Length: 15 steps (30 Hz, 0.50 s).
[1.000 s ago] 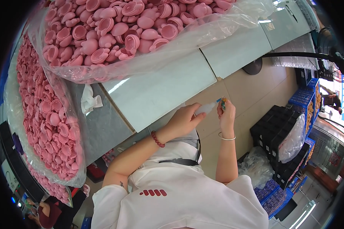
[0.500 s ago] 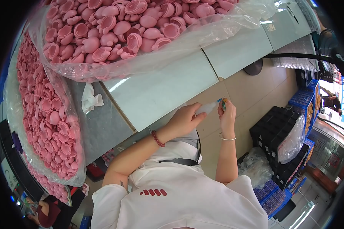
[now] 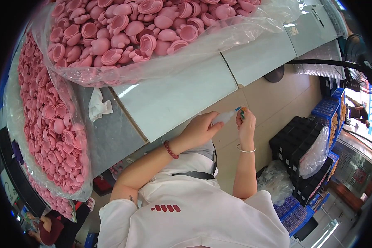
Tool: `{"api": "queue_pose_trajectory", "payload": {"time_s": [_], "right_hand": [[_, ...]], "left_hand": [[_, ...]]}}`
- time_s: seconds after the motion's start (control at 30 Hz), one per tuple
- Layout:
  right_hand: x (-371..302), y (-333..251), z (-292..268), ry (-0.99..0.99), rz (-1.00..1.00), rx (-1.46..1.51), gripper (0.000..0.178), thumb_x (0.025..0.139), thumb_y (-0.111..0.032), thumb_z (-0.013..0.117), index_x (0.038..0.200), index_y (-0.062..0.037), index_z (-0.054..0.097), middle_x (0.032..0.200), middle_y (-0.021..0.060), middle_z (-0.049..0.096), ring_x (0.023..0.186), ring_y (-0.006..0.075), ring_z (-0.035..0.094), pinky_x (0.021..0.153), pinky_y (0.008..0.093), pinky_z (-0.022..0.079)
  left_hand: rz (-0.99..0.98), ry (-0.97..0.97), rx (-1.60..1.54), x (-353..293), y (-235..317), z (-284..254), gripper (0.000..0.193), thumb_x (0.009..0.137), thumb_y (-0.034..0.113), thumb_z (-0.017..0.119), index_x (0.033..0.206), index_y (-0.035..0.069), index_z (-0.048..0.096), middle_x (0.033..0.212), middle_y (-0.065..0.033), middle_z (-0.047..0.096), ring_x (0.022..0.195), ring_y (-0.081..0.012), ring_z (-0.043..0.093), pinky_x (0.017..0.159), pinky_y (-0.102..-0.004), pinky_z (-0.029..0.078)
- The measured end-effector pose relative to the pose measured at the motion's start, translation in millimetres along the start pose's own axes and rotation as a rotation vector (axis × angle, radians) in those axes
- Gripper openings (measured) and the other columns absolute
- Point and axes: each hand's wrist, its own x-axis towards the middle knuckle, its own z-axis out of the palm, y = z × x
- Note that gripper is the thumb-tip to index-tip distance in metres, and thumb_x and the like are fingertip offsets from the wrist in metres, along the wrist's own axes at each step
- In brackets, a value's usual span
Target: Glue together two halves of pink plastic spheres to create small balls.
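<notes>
My left hand (image 3: pixel 199 130) is wrapped round a whitish translucent squeeze bottle (image 3: pixel 224 118), held tilted past the table's front edge. The bottle's thin blue tip (image 3: pixel 238 108) points right, up against or very close to a small orange and green piece (image 3: pixel 242 111). My right hand (image 3: pixel 246 124) pinches that piece between thumb and fingers, which hide part of it, so its kind is unclear. Both hands are in the air over the floor.
Pink hollow plastic parts (image 3: pixel 132 29) fill clear bags on the pale table (image 3: pixel 173 93) and at the left. A crumpled tissue (image 3: pixel 98 105) lies nearby. Black crates (image 3: pixel 295 142) and blue crates (image 3: pixel 328 109) stand at right. Another person (image 3: pixel 49 229) is at lower left.
Both hands keep nearly the same pose, the bottle tip still at the small piece. The view has shifted very slightly.
</notes>
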Motion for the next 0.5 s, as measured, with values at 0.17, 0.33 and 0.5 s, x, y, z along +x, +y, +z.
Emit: {"api": "queue_pose_trajectory", "payload": {"time_s": [0.17,0.33,0.5], "right_hand": [[-0.2,1.1,-2.1,0.002,-0.029,-0.022,0.04,0.087,-0.035,0.03,0.061,-0.0073,0.042,0.049,-0.003,0.034,0.042,0.0045,0.025,0.038,0.0204,0.018],[0.8,-2.7,-20.2,0.32,-0.061,0.253,0.045,0.089,-0.044,0.029,0.065,-0.0098,0.043,0.051,-0.0036,0.037,0.042,0.0034,0.029,0.039,0.0185,0.018],[-10.1,-29.2,-41.0,0.358,-0.12,0.141,0.044,0.089,-0.044,0.028,0.066,-0.0104,0.043,0.05,-0.004,0.035,0.042,0.004,0.028,0.039,0.0186,0.017]], "left_hand": [[-0.02,-0.014,0.016,0.2,-0.9,-1.3,0.033,0.084,0.022,0.05,0.11,0.002,0.048,0.058,-0.0097,0.054,0.048,-0.0169,0.051,0.047,-0.0288,0.037],[-0.065,-0.05,0.058,3.7,-5.5,-3.7,0.027,0.084,0.025,0.05,0.092,-0.001,0.052,0.057,-0.0112,0.053,0.05,-0.0182,0.051,0.048,-0.0302,0.037],[-0.025,0.013,0.05,5.0,-18.7,2.7,0.028,0.083,0.026,0.051,0.077,-0.002,0.049,0.056,-0.0129,0.051,0.049,-0.02,0.05,0.049,-0.0316,0.037]]}}
